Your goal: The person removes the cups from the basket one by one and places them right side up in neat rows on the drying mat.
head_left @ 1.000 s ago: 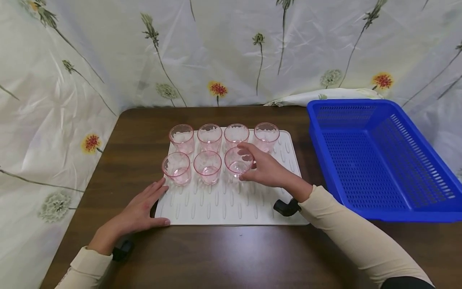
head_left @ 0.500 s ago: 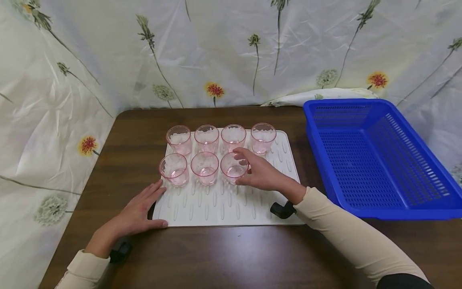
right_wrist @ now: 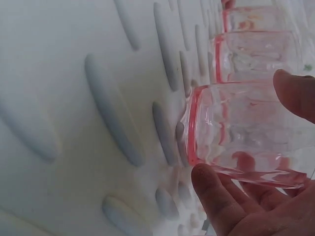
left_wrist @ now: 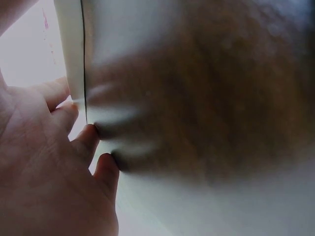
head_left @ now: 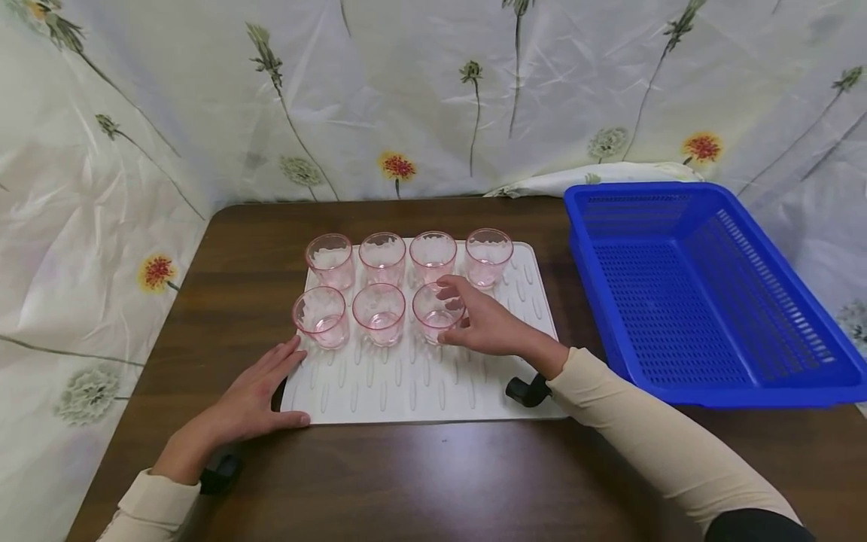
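In the head view, a white ridged drying mat (head_left: pixel 406 384) carries several clear pink-rimmed glasses, upright in two rows. My right hand (head_left: pixel 484 320) holds the rightmost glass (head_left: pixel 433 324) of the front row, thumb on its near side and fingers round the far side. The right wrist view shows this glass (right_wrist: pixel 246 128) between thumb and fingers, its red-edged end close against the mat. My left hand (head_left: pixel 254 395) lies at the mat's left edge, fingers extended, thumb at the near corner. In the left wrist view, the left fingertips (left_wrist: pixel 106 169) touch along that edge.
A blue plastic basket (head_left: pixel 596 316) with slotted walls stands right of the mat. The brown wooden table (head_left: pixel 433 482) backs onto a flowered curtain (head_left: pixel 406 90). Two more front-row glasses, one of them the middle glass (head_left: pixel 379 316), stand left of the held one.
The held glass has come slightly down and nearer, level with the front row, with my right hand following. My left hand stays at the mat edge. The whole head view has shifted slightly.
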Motion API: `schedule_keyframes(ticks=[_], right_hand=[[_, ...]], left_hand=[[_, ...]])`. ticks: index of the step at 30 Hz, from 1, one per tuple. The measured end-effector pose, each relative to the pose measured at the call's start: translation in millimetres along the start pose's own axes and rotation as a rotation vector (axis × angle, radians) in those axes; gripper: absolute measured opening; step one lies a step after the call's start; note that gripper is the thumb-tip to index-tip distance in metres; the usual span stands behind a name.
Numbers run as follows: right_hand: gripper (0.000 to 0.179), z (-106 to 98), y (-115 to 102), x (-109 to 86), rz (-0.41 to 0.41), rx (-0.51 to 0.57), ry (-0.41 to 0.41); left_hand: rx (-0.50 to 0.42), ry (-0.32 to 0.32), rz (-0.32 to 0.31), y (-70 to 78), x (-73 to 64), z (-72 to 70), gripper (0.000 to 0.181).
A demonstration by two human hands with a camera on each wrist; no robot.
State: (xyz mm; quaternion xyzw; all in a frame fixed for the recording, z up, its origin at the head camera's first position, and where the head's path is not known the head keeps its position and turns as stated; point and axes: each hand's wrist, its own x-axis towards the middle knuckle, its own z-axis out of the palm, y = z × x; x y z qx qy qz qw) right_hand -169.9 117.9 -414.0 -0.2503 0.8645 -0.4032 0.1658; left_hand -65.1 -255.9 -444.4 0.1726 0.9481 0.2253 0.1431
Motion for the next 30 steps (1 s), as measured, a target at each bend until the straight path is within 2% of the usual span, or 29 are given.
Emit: schedule_keyframes(ticks=[20, 27, 30], right_hand=[[0.088, 3.0, -1.6, 2.3, 0.013, 0.015, 0.01], [0.104, 0.2, -1.3, -0.9, 0.065, -0.009, 0.028], [0.101, -4.0, -5.1, -7.2, 0.077, -0.021, 0.042]], left_hand=[[0.0, -0.009, -0.007, 0.9, -1.0, -2.4, 0.101], [0.009, -0.016, -0.009, 3.9, 0.1, -3.4, 0.101], [0.012, -0.015, -0.006, 5.3, -0.9, -3.4, 0.101]])
